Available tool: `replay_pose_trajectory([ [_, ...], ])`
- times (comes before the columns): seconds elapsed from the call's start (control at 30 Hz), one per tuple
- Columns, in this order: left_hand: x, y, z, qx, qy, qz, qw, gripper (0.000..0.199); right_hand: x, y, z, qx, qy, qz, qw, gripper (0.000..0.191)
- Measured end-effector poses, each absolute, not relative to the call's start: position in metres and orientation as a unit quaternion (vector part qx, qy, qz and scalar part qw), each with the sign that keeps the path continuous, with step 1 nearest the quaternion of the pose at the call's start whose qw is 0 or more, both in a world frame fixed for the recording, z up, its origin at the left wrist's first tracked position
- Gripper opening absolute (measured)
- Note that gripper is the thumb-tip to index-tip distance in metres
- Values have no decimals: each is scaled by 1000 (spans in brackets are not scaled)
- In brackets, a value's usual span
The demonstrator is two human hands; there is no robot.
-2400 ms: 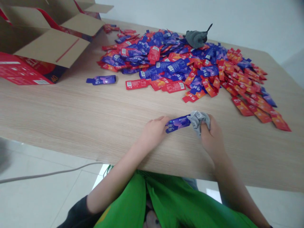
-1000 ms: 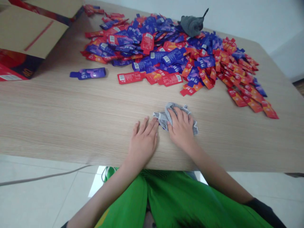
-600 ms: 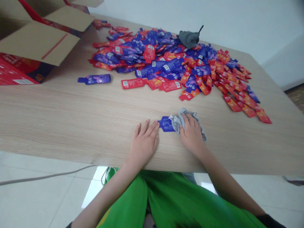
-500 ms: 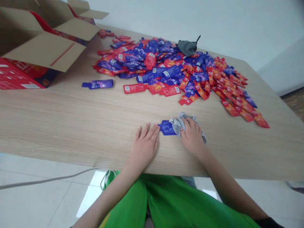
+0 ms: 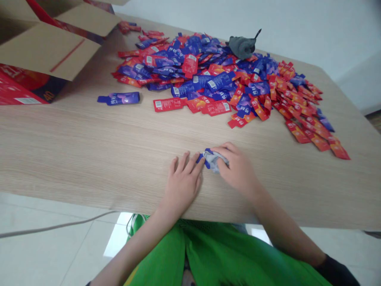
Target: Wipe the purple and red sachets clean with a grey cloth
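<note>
A blue sachet (image 5: 207, 163) lies flat on the wooden table (image 5: 89, 159) near its front edge, mostly covered. My left hand (image 5: 183, 182) rests flat with fingers spread, its fingertips on the sachet's narrow left end. A crumpled grey cloth (image 5: 214, 161) is gripped in my right hand (image 5: 236, 167), pressed over the sachet. The cloth hides most of the sachet's printed side.
Behind is a wide heap of red and blue sachets (image 5: 190, 87), with a dark grey bundle (image 5: 242, 47) on its back edge. One blue sachet (image 5: 119, 98) lies apart at left. Open cartons (image 5: 26, 85) stand at the far left.
My right hand has moved left with the cloth, which now covers more of the sachet and looks more bunched. My left hand has barely moved. The view has shifted slightly.
</note>
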State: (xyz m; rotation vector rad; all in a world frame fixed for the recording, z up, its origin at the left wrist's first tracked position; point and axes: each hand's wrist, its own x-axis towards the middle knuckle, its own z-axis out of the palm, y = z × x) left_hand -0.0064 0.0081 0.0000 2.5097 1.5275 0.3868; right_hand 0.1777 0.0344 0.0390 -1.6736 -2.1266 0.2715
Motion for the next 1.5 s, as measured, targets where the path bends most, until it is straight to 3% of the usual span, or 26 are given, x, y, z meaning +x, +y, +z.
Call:
replay_pose_trajectory([
  [0.17,-7,9,0,843,516,118,94,44,163,38,31,-595,-794,37,118,41],
  [0.33,-8,9,1,845,513,117,96,47,183,39,22,-550,-824,24,133,27],
  [0.6,-9,9,0,842,515,121,104,49,202,47,32,-615,-748,49,246,33],
  [0.87,-9,8,-2,843,513,140,78,47,166,48,25,-582,-794,90,148,26],
  [1.23,-9,8,-2,844,511,146,71,47,171,45,19,-640,-743,18,194,24],
  [1.5,-9,8,-3,848,506,142,69,45,168,45,24,-604,-775,64,174,26],
])
